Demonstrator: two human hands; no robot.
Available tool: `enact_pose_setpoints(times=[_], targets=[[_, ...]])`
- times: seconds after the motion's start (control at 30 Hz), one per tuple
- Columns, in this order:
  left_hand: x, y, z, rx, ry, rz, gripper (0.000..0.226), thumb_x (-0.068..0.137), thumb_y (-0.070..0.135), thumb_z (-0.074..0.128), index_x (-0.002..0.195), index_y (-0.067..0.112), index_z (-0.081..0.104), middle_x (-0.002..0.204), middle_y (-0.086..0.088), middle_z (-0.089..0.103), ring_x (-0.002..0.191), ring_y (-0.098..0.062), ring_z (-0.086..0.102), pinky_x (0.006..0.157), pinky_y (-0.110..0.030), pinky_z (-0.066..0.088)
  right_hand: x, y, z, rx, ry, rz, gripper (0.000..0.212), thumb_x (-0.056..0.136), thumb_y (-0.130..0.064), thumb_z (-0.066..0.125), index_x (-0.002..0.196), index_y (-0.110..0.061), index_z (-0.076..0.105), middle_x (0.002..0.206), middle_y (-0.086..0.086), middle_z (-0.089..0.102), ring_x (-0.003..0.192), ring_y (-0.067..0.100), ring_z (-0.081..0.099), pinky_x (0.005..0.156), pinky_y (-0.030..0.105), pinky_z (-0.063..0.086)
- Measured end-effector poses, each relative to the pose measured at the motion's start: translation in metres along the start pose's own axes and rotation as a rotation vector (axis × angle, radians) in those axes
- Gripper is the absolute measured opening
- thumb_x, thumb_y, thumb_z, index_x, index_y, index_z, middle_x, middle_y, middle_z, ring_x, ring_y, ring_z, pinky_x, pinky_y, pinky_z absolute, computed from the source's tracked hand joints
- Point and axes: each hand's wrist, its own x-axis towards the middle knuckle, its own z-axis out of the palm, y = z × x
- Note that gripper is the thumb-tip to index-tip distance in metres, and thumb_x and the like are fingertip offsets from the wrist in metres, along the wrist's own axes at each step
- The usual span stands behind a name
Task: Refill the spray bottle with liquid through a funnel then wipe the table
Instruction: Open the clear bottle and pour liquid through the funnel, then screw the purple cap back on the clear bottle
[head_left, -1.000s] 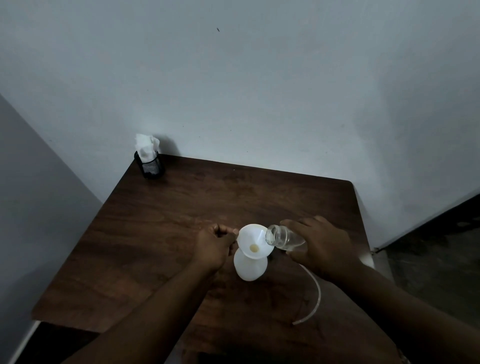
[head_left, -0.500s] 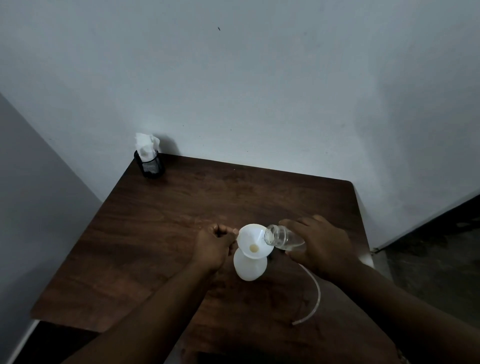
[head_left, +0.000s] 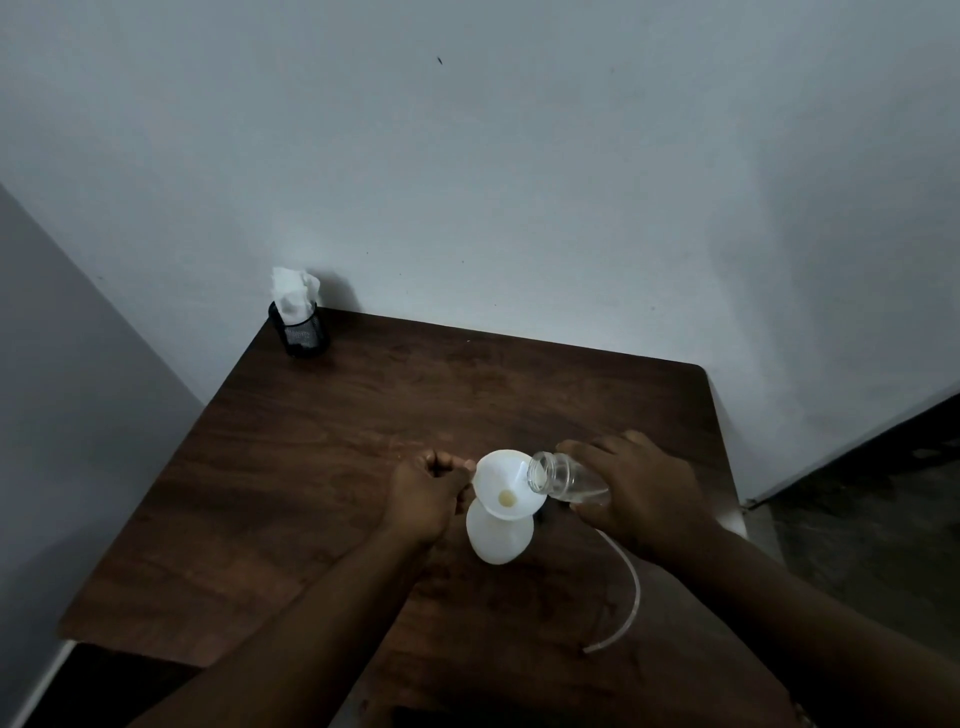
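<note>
A white spray bottle body (head_left: 498, 535) stands near the front middle of the dark wooden table (head_left: 322, 447). A white funnel (head_left: 506, 483) sits in its neck. My left hand (head_left: 428, 493) pinches the funnel's left rim. My right hand (head_left: 639, 493) grips a small clear bottle (head_left: 563, 475), tipped sideways with its open mouth over the funnel's right edge. A little liquid shows in the clear bottle. A clear dip tube (head_left: 626, 587) curves across the table under my right forearm; the spray head is hidden.
A black mesh cup (head_left: 300, 332) stuffed with white tissue (head_left: 293, 291) stands at the table's far left corner against the pale wall. The table's right edge drops to a dark floor (head_left: 872, 499).
Almost nothing moved. My right hand keeps the clear bottle tipped over the funnel, and my left hand stays at the funnel rim.
</note>
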Motion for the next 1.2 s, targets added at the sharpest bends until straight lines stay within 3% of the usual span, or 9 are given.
enact_pose_setpoints(times=[0.33, 0.47, 0.6, 0.7, 0.8, 0.83, 0.93, 1.03, 1.2], targets=[[0.002, -0.005, -0.002, -0.001, -0.005, -0.015, 0.014, 0.090, 0.007, 0.074, 0.092, -0.007, 0.068, 0.063, -0.009, 0.069, 0.051, -0.014, 0.060, 0.053, -0.030, 0.051, -0.001, -0.001, -0.002, -0.016, 0.015, -0.013, 0.065, 0.075, -0.059, 0.067, 0.134, -0.045, 0.046, 0.116, -0.016, 0.064, 0.104, 0.011, 0.054, 0.063, 0.028, 0.051], [-0.001, -0.004, -0.003, -0.016, -0.017, -0.018, 0.016, 0.091, 0.013, 0.074, 0.083, 0.001, 0.067, 0.060, -0.006, 0.068, 0.055, -0.017, 0.060, 0.055, -0.032, 0.052, -0.002, 0.000, 0.000, 0.001, 0.033, -0.030, 0.066, 0.074, -0.059, 0.068, 0.135, -0.046, 0.045, 0.118, -0.016, 0.063, 0.105, 0.012, 0.054, 0.065, 0.030, 0.053], [-0.003, -0.001, -0.005, -0.040, 0.017, -0.046, 0.031, 0.095, 0.033, 0.069, 0.079, 0.007, 0.062, 0.069, -0.008, 0.068, 0.062, -0.019, 0.060, 0.060, -0.034, 0.051, 0.000, 0.003, 0.004, 0.160, 0.005, -0.025, 0.056, 0.078, -0.069, 0.056, 0.130, -0.051, 0.044, 0.114, -0.022, 0.062, 0.104, 0.006, 0.057, 0.077, 0.037, 0.055], [-0.003, -0.002, -0.011, -0.069, 0.113, -0.056, 0.032, 0.100, 0.033, 0.060, 0.086, 0.005, 0.062, 0.073, -0.012, 0.060, 0.063, -0.022, 0.054, 0.056, -0.031, 0.046, -0.001, 0.002, 0.000, 0.465, 0.054, 0.000, 0.048, 0.075, -0.053, 0.070, 0.120, -0.046, 0.055, 0.106, -0.024, 0.067, 0.097, -0.001, 0.062, 0.080, 0.033, 0.055], [0.005, -0.025, -0.028, 0.235, 0.158, 0.016, 0.026, 0.099, 0.029, 0.058, 0.082, 0.011, 0.063, 0.083, -0.006, 0.067, 0.083, -0.029, 0.067, 0.079, -0.040, 0.055, -0.004, 0.002, 0.002, 0.676, 0.078, 0.077, 0.054, 0.071, -0.048, 0.082, 0.119, -0.052, 0.058, 0.111, -0.032, 0.066, 0.104, -0.010, 0.060, 0.088, 0.023, 0.051], [0.007, -0.034, -0.036, 0.434, 0.112, 0.043, 0.024, 0.097, 0.035, 0.056, 0.089, 0.015, 0.066, 0.091, -0.005, 0.069, 0.092, -0.030, 0.068, 0.088, -0.043, 0.055, -0.005, 0.004, 0.006, 0.734, 0.082, 0.123, 0.056, 0.069, -0.048, 0.085, 0.120, -0.048, 0.060, 0.111, -0.031, 0.067, 0.104, -0.011, 0.060, 0.089, 0.022, 0.050], [0.015, -0.063, -0.050, 1.064, -0.122, 0.110, 0.055, 0.083, 0.053, 0.051, 0.125, 0.020, 0.060, 0.125, -0.006, 0.064, 0.117, -0.029, 0.060, 0.098, -0.038, 0.047, -0.006, 0.009, 0.015, 0.927, 0.089, 0.249, 0.053, 0.065, -0.042, 0.090, 0.112, -0.035, 0.068, 0.105, -0.019, 0.073, 0.099, -0.004, 0.066, 0.089, 0.031, 0.055], [0.012, -0.080, -0.052, 1.266, -0.216, 0.105, 0.058, 0.082, 0.055, 0.056, 0.134, 0.030, 0.052, 0.142, -0.003, 0.046, 0.129, -0.028, 0.046, 0.102, -0.039, 0.043, -0.011, 0.010, 0.019, 1.108, 0.108, 0.283, 0.046, 0.064, -0.032, 0.091, 0.105, -0.025, 0.071, 0.104, -0.002, 0.076, 0.098, 0.015, 0.072, 0.089, 0.051, 0.057], [0.011, -0.110, -0.057, 1.348, -0.246, 0.269, 0.048, 0.092, 0.040, 0.060, 0.139, 0.040, 0.049, 0.147, -0.004, 0.040, 0.125, -0.026, 0.048, 0.102, -0.037, 0.049, -0.021, 0.007, 0.017, 1.251, 0.125, 0.337, 0.042, 0.068, -0.013, 0.090, 0.105, -0.018, 0.071, 0.104, 0.005, 0.076, 0.098, 0.022, 0.073, 0.089, 0.055, 0.057]])
